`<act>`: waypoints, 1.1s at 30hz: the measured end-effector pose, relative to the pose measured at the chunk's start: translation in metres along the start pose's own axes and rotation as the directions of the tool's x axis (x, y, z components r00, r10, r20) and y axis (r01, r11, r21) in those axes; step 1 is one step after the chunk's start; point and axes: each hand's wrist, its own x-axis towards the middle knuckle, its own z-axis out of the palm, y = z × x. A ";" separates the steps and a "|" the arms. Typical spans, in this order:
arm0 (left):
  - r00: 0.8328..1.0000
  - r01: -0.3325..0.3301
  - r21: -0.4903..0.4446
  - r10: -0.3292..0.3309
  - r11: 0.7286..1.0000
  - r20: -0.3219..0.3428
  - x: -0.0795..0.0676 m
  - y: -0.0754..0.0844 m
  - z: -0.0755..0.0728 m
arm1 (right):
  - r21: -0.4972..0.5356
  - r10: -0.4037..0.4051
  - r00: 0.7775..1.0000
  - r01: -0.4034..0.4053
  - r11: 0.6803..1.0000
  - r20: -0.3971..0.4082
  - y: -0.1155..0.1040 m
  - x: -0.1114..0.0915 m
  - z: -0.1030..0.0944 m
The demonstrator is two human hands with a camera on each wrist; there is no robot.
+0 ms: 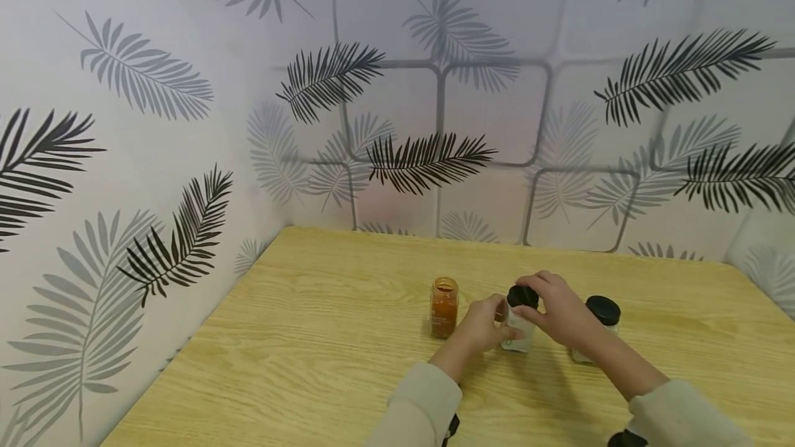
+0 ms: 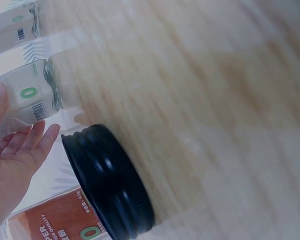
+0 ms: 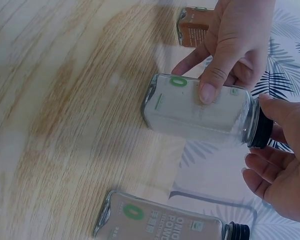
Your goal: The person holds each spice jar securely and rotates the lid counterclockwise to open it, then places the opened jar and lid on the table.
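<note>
A square glass jar of white powder [image 3: 190, 110] stands in the middle of the three jars on the table. My left hand [image 1: 481, 326] holds its body, the thumb lying along one side in the right wrist view. With thumb and fingers my right hand [image 1: 555, 305] grips the black lid [image 1: 522, 296] at the top of this jar. Just left of my left hand, an uncovered jar of red-orange powder [image 1: 444, 312] stands upright. In the left wrist view a loose black lid [image 2: 110, 180] overlaps the lower part of that jar.
Behind my right hand stands a jar labelled onion powder [image 3: 160, 220], with a black lid [image 1: 602, 310] on. All the jars are on a light wooden table [image 1: 298, 336]. Leaf-patterned walls [image 1: 397, 102] rise along its back and left edges.
</note>
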 end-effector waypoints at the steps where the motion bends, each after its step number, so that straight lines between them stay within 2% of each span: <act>1: 1.000 0.000 -0.004 0.000 1.000 0.001 0.000 0.000 0.000 | 0.003 0.000 1.000 0.000 1.000 0.002 0.000 0.000 -0.001; 14: 1.000 0.009 0.000 -0.009 1.000 0.003 0.001 0.000 0.001 | 0.030 -0.023 0.999 0.022 0.999 0.022 0.003 -0.005 -0.008; 22: 1.000 0.014 0.016 -0.014 1.000 0.005 0.000 0.000 0.001 | 0.021 0.080 0.995 -0.082 0.996 0.063 0.001 -0.001 -0.003; 28: 0.999 0.043 -0.001 -0.043 0.999 0.015 0.000 0.001 0.001 | -0.058 0.167 0.984 -0.164 0.985 0.056 -0.009 0.005 0.004; 33: 0.999 0.037 -0.005 -0.037 0.999 0.008 0.000 0.000 0.001 | -0.066 0.226 0.973 -0.223 0.973 0.041 -0.015 0.010 0.007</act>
